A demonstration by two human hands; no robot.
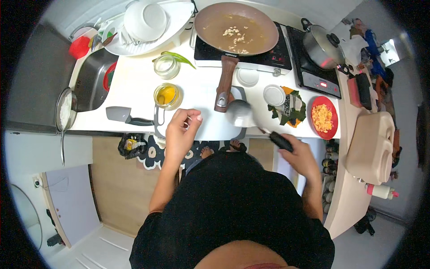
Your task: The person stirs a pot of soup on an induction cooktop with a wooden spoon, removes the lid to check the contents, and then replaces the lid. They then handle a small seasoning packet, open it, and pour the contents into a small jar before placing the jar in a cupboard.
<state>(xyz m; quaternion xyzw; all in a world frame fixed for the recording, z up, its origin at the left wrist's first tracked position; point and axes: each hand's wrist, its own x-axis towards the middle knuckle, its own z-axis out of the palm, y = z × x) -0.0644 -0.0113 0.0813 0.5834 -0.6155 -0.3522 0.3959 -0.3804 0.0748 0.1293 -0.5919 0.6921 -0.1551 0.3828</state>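
Note:
My right hand (299, 156) grips the black handle of a metal ladle or turner (240, 114); its head is blurred over the right part of a light cutting board (201, 126). My left hand (183, 129) hovers by the board's left front, fingers curled towards the thumb. Whether something small is pinched there cannot be made out. Beyond it stands an open glass jar of yellow liquid (167, 95). A frying pan (210, 28) sits on an induction cooker (205, 55), with chopped pale bits, perhaps garlic, in its base. The brown pan handle (225, 79) points towards me over the board.
Left of the board lies a cleaver (119, 114). Green chillies (181, 59) rest by a second jar (166, 67). At right are an opened wrapper (292, 107), a red plate of scrambled-egg-like food (322, 117) and a lidded pot (322, 47). A strainer (65, 111) overhangs the sink (94, 80).

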